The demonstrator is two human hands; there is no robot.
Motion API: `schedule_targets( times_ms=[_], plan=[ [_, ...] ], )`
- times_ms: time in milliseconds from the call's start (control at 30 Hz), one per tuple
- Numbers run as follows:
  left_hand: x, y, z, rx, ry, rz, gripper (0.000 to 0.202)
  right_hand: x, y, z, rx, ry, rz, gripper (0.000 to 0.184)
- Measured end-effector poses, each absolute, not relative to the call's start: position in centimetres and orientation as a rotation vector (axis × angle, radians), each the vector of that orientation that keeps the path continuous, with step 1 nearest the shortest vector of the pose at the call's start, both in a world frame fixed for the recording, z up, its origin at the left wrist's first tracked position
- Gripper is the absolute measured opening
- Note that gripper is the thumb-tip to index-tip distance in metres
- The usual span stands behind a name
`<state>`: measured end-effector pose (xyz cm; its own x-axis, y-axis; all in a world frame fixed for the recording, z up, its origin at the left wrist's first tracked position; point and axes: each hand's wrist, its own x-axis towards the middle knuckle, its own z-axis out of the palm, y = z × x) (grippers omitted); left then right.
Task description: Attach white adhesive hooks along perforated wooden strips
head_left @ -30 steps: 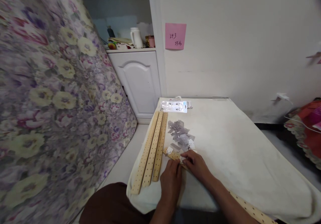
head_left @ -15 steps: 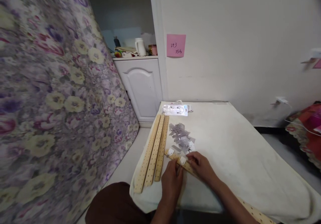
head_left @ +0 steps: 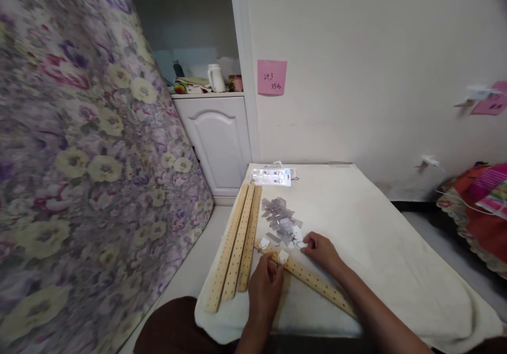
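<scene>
A perforated wooden strip (head_left: 312,278) lies slantwise near the table's front. Two small white pieces with metal hooks sit on it: one white hook piece (head_left: 264,244) at its far end, another white hook piece (head_left: 283,258) closer in. My left hand (head_left: 264,284) is closed at the strip's near edge, thumb and forefinger around that edge beside the second piece. Past the strip, my right hand (head_left: 321,250) pinches at the edge of another white hook piece (head_left: 298,236). This one lies by a pile of small clear plastic packets (head_left: 280,216).
Three more perforated wooden strips (head_left: 232,253) lie side by side along the table's left edge. A clear blister pack (head_left: 271,177) rests at the back of the cloth-covered table (head_left: 380,253). A floral curtain (head_left: 99,185) hangs left, and a wall stands behind.
My right hand has moved off the wooden strip, a little up and away, to the white hook piece by the packets. My left hand stays at the strip. The view has shifted slightly.
</scene>
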<state>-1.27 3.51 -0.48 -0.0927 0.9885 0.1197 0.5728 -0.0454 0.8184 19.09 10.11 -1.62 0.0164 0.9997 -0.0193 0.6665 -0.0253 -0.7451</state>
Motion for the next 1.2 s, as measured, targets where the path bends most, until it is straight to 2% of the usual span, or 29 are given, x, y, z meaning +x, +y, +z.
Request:
schedule_targets(
  times_ms=[267, 567, 767, 1000, 1200],
  plan=[
    [-1.1, 3.6, -0.5, 1.679, 1.709, 1.047, 0.034, 18.5, 9.3, -1.5, -1.812, -1.627, 0.637, 0.01],
    [-1.0, 3.6, -0.4, 1.702, 1.717, 1.07, 0.034, 20.1, 9.9, -2.5, -1.652, -1.409, 0.959, 0.005],
    [-0.9, 3.3, 0.0, 1.672, 1.684, 1.106, 0.034, 22.0, 9.1, -2.0, -1.588, -1.384, 1.054, 0.011],
    [-1.0, 1.4, -0.3, 1.586, 1.637, 1.256, 0.029, 21.9, 7.5, -0.9, -1.328, -1.337, 1.34, 0.015],
    [0.2, -1.2, -0.8, 1.663, 1.564, 1.145, 0.024, 21.2, 6.8, 0.2, -1.202, -1.323, 1.54, 0.018]
  ],
)
